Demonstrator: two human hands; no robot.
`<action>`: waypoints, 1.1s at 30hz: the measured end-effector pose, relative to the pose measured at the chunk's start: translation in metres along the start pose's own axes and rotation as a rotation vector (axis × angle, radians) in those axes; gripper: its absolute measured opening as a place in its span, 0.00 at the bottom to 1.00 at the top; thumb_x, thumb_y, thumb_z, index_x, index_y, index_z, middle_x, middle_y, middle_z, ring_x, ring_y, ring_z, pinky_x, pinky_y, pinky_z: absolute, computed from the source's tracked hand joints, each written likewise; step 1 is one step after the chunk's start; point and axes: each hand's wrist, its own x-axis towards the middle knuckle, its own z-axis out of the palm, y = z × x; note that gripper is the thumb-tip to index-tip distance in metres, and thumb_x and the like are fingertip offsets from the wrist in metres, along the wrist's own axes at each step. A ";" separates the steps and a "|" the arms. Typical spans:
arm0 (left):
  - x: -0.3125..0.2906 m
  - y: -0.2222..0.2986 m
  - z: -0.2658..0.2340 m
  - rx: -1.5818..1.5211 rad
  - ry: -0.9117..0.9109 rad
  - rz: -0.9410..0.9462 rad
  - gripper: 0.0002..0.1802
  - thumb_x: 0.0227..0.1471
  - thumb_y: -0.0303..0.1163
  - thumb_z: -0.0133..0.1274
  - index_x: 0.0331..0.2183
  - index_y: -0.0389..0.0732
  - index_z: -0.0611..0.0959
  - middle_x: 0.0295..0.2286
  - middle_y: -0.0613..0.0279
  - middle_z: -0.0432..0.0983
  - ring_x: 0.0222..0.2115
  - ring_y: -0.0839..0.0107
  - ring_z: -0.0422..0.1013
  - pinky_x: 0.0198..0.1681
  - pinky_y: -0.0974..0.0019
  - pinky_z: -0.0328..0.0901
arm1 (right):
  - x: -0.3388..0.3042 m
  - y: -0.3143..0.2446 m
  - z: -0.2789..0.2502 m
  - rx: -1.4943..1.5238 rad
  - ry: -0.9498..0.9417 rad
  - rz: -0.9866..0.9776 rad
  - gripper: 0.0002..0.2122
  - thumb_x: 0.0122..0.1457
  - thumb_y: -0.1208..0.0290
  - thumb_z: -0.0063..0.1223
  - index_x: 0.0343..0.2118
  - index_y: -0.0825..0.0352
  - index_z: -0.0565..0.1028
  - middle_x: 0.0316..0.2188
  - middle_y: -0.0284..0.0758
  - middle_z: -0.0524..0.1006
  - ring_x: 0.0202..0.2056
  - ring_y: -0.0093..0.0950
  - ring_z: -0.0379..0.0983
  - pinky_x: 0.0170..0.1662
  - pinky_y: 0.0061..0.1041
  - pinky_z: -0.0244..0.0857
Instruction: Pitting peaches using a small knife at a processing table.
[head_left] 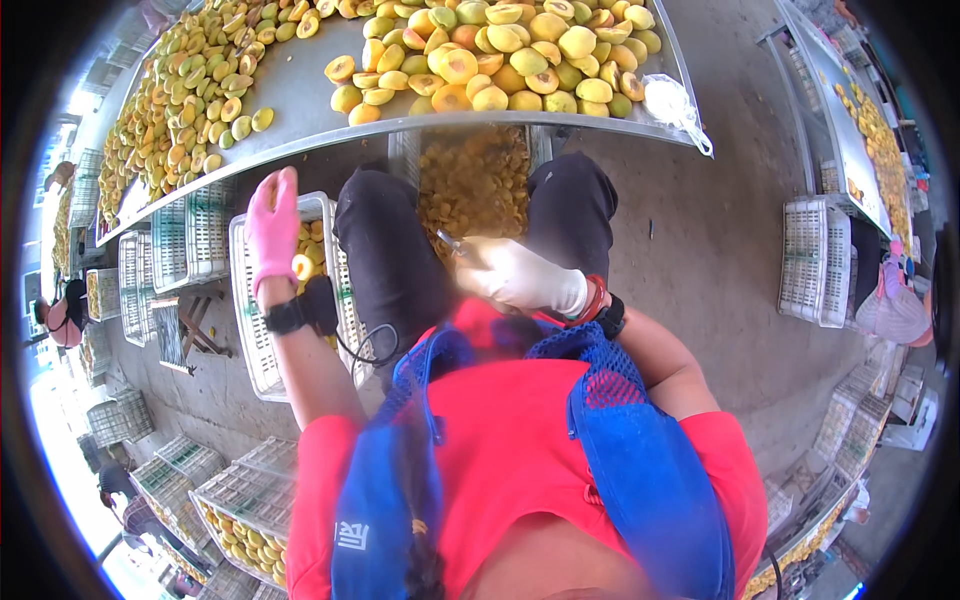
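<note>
My left hand [272, 228], in a pink glove, is over the inner part of a white plastic crate [262, 340] to the left of my legs. Its fingers stretch toward the table, and no fruit shows in them. Beside the wrist a cut peach half [302, 266] shows its hollow, above other yellow halves in the crate. My right hand [515, 274], gloved in white, is closed in front of my lap around a small metal tool [447, 240]. Only the tool's tip sticks out, so its exact kind is hidden. Between my knees a bin of wet brownish-yellow fruit scraps [470, 185] sits under the table edge.
Ahead stands a metal table [300, 95] with heaps of halved peaches [500, 55] and a crumpled white plastic bag [672, 105] at its right corner. Stacked crates [815, 260] stand at right, others at left beside a small folding stool [185, 330]. Other people work at the far sides.
</note>
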 end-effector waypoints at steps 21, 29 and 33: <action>0.151 0.039 0.185 0.291 -0.385 0.011 0.30 0.44 0.50 0.57 0.43 0.37 0.80 0.49 0.45 0.74 0.50 0.50 0.70 0.52 0.58 0.65 | 0.031 0.051 -0.013 -0.144 0.149 -0.104 0.10 0.59 0.64 0.50 0.33 0.67 0.70 0.25 0.32 0.71 0.27 0.23 0.65 0.33 0.27 0.61; 0.157 0.039 0.188 0.313 -0.446 0.132 0.30 0.42 0.43 0.61 0.45 0.35 0.77 0.40 0.45 0.77 0.43 0.57 0.75 0.43 0.61 0.69 | 0.026 0.050 -0.010 -0.127 0.175 -0.191 0.09 0.59 0.65 0.50 0.32 0.67 0.70 0.23 0.30 0.70 0.25 0.20 0.64 0.30 0.24 0.61; 0.138 0.034 0.174 -0.388 -0.648 -0.081 0.19 0.48 0.38 0.57 0.41 0.37 0.77 0.31 0.60 0.75 0.23 0.73 0.72 0.23 0.72 0.64 | 0.011 0.032 -0.008 -0.018 0.225 -0.231 0.07 0.62 0.69 0.50 0.34 0.66 0.69 0.23 0.29 0.70 0.23 0.16 0.64 0.27 0.19 0.60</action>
